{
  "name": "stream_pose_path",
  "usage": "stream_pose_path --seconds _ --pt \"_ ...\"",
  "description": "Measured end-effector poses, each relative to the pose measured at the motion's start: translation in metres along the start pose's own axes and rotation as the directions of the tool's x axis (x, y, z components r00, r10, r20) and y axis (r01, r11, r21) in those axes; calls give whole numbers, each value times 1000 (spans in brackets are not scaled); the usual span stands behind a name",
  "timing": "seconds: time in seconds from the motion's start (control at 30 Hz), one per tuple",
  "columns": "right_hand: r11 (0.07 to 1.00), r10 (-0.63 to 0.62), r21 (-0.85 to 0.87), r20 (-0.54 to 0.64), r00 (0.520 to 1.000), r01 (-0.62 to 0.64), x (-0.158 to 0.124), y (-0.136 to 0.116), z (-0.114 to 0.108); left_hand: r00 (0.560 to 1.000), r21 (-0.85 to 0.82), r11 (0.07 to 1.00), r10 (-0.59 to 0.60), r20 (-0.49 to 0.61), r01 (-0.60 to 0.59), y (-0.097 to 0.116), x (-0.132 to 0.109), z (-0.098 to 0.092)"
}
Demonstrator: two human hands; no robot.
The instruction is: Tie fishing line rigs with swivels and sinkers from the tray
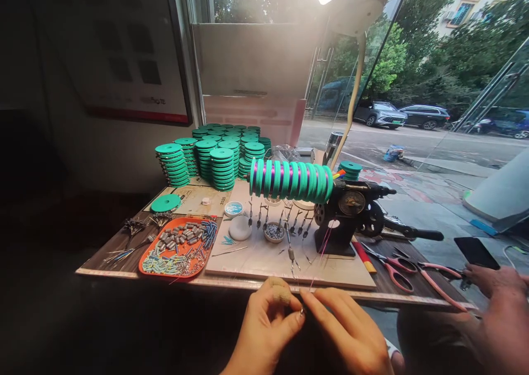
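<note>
Just in front of the table edge, my left hand (273,322) is closed in a pinch on a small shiny metal piece (303,311); a tan cover wraps one finger. My right hand (347,325) is beside it, its fingertips drawn together where a thin pink-purple fishing line (324,245) runs down to them; the thumb is hidden. Above, a row of green foam spools (291,181) wound with purple line sits on the shaft of a black hand-cranked winder (351,204). Wire-and-sinker rigs (291,252) hang below the spools over a pale board (248,270).
Left stands an orange tray (178,276) of sinkers and small tubes, with stacked green spools (222,168) behind. A bowl of beads (274,232) is mid-board. At right lie scissors (399,270), pliers (440,284), and another person's hand (496,284) near a phone (475,252).
</note>
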State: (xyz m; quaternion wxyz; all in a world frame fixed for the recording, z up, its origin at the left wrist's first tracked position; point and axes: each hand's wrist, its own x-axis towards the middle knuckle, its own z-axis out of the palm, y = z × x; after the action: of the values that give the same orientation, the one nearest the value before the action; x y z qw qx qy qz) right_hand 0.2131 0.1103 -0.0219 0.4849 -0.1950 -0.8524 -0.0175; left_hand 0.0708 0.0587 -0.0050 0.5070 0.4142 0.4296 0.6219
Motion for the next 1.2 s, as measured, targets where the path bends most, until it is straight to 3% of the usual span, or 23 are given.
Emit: stream_pose_path --seconds 0.2,0.4,0.53,0.63,0.7,0.8,0.87,0.93,1.0,1.13,1.2 --pt "1000 -2 -4 64 998 2 -5 1 0 1000 -13 1000 3 5 -3 -1 0 -1" --pt "996 -50 -72 45 998 53 -7 -2 3 1000 9 1000 8 19 -8 1 0 0" --pt "990 -22 137 70 997 12 2 1 -1 1000 38 999 13 3 -13 1 0 0" --pt "900 177 376 152 973 -222 10 1 -6 1000 32 999 0 -6 0 0 1 -1" --pt "781 370 454 218 903 -430 13 -1 -7 1000 23 1000 -11 -15 11 -1 2 -1" --pt "468 633 537 351 690 -702 12 -8 -4 999 17 1000 -23 -27 24 -1 2 -1" --pt "246 734 572 417 536 -782 12 -13 -1 999 19 999 -29 -32 30 0 2 -1" --pt "134 783 587 431 448 -798 13 -17 0 999 25 999 -31 -33 32 1 2 0" --pt "159 776 574 431 461 -804 15 -17 0 999 24 999 -45 -27 45 3 2 0" --pt "426 659 487 412 630 -763 20 -6 -5 989 -3 989 -146 1 146 4 0 -1" --pt "486 619 460 419 665 -743 22 0 -7 981 -9 981 -192 1 192 4 0 -2"
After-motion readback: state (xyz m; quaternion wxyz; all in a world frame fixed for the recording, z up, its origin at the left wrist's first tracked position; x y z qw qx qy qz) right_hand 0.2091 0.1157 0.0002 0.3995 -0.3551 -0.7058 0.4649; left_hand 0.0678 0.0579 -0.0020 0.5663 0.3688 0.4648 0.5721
